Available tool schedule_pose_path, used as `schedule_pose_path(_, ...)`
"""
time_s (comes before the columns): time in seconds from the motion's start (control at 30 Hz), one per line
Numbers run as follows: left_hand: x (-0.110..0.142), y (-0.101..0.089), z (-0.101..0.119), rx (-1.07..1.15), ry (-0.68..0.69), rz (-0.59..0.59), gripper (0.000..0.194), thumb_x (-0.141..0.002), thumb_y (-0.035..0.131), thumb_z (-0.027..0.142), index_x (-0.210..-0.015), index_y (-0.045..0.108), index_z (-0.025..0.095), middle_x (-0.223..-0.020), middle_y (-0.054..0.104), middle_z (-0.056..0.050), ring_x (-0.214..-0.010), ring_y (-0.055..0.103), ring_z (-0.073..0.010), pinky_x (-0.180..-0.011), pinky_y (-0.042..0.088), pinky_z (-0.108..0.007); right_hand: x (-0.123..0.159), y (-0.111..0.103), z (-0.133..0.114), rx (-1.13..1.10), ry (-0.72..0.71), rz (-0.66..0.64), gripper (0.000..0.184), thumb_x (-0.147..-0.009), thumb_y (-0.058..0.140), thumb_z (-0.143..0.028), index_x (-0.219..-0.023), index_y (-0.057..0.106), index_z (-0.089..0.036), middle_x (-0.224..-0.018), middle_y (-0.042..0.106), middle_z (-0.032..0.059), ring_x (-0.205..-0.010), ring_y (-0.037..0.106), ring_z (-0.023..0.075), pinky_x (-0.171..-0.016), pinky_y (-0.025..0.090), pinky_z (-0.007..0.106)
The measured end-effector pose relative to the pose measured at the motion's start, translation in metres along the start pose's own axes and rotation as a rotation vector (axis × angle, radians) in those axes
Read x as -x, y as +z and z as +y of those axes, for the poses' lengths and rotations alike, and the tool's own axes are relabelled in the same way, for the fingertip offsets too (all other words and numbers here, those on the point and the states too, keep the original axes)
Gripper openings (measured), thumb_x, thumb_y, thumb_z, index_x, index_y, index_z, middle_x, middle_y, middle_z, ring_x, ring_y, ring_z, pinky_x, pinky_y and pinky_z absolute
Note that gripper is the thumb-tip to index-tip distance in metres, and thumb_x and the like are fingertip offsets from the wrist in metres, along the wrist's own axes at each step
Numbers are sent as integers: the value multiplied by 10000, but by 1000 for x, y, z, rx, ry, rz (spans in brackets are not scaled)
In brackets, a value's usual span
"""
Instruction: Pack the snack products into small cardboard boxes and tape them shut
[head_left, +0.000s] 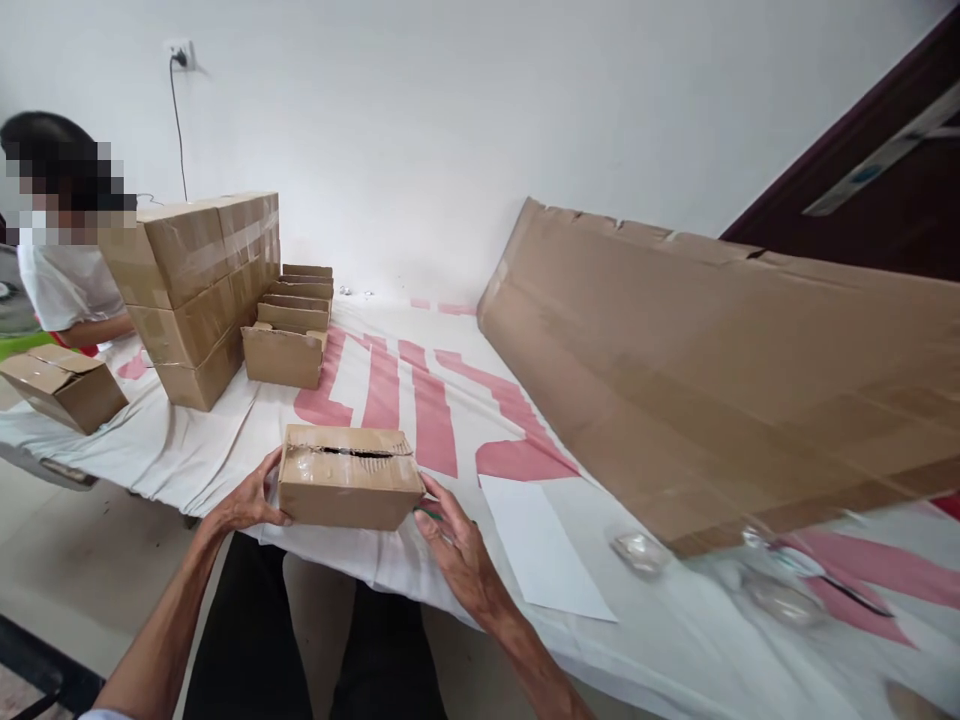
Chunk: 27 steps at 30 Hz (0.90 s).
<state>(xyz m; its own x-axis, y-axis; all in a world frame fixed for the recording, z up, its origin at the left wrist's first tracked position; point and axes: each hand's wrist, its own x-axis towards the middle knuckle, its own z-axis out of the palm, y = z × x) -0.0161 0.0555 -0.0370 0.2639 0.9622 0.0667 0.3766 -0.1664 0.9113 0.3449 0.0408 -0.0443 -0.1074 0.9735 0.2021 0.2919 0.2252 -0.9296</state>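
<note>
A small cardboard box sits near the front edge of the cloth-covered table, directly before me. Its top flaps meet with a dark, ragged gap between them, and shiny clear tape shows at the left end. My left hand grips the box's left end, thumb toward the front and fingers behind. At the right end, my right hand holds the box between thumb and fingers. Something small and green shows by the right fingers, too hidden to name. A white sheet of paper lies just right of my right hand.
Taped cartons are stacked at left, beside several open boxes. Another box is near a person in a white shirt. A large cardboard sheet leans at right. Blurred clear plastic packets lie before it.
</note>
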Motion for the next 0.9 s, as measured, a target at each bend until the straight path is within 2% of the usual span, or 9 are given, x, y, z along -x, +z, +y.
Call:
schedule_pose_path(0.2, 7, 14, 24, -4, 67, 107, 1227, -598, 969, 405, -1642, 336, 286, -1591, 393, -152, -1504, 401, -403, -1168, 469, -559, -5, 1, 13, -63, 114, 100, 781, -890, 645, -732, -1478, 584, -221, -1407, 691, 172, -1244, 688, 327, -984, 618, 458)
schedule_pose_path(0.37, 22, 30, 52, -85, 183, 231, 1222, -621, 987, 413, -1650, 334, 311, -1494, 424, -137, -1424, 449, -388, -1146, 491, -569, -19, -13, 13, -82, 179, 111, 795, -837, 634, -802, -1343, 684, -191, -1295, 734, 179, -1135, 721, 358, -865, 647, 491)
schedule_pose_path(0.43, 25, 36, 61, -133, 200, 266, 1207, -626, 977, 363, -1646, 335, 302, -1470, 439, -137, -1402, 459, -385, -1146, 488, -577, -26, -21, -7, 51, 61, 211, 691, -897, 592, -754, -1280, 718, -193, -1270, 729, 171, -1125, 709, 345, -897, 630, 504)
schedule_pose_path(0.5, 25, 43, 68, -166, 204, 284, 1207, -619, 967, 313, -1644, 328, 292, -1464, 444, -140, -1397, 460, -384, -1159, 474, -584, -31, -26, -41, 212, -198, 305, 503, -974, 589, -619, -1250, 732, -223, -1266, 714, 146, -1168, 677, 321, -986, 591, 517)
schedule_pose_path(0.53, 25, 47, 71, -177, 206, 292, 1213, -613, 965, 298, -1643, 325, 290, -1469, 442, -142, -1401, 454, -388, -1167, 465, -588, -34, -25, -62, 282, -363, 303, 398, -1000, 605, -531, -1245, 734, -244, -1263, 709, 129, -1187, 661, 308, -1023, 569, 518)
schedule_pose_path(0.6, 24, 54, 78, -191, 208, 317, 1229, -596, 968, 287, -1641, 322, 299, -1480, 433, -142, -1419, 437, -400, -1186, 444, -596, -39, -18, -103, 417, -679, 148, 249, -1002, 670, -369, -1219, 745, -272, -1214, 721, 102, -1180, 647, 294, -1043, 547, 508)
schedule_pose_path(0.67, 23, 60, 86, -197, 204, 339, 1242, -579, 974, 290, -1638, 328, 317, -1484, 427, -138, -1436, 423, -413, -1196, 437, -589, -47, -5, -136, 562, -886, -65, 207, -985, 701, -259, -1186, 753, -263, -1181, 725, 101, -1164, 632, 298, -1005, 544, 490)
schedule_pose_path(0.77, 22, 66, 94, -205, 179, 332, 1242, -572, 976, 306, -1639, 341, 338, -1483, 425, -136, -1433, 427, -426, -1181, 456, -570, -62, 15, -162, 799, -995, -288, 136, -942, 757, -205, -1077, 763, -223, -1109, 718, 109, -1100, 612, 305, -935, 530, 474)
schedule_pose_path(0.9, 20, 66, 96, -234, 186, 326, 1242, -576, 969, 329, -1644, 337, 350, -1500, 418, -139, -1433, 432, -428, -1172, 459, -584, -77, 27, -167, 995, -1027, -389, 56, -934, 783, -209, -886, 756, -198, -997, 703, 99, -1031, 597, 279, -908, 496, 439)
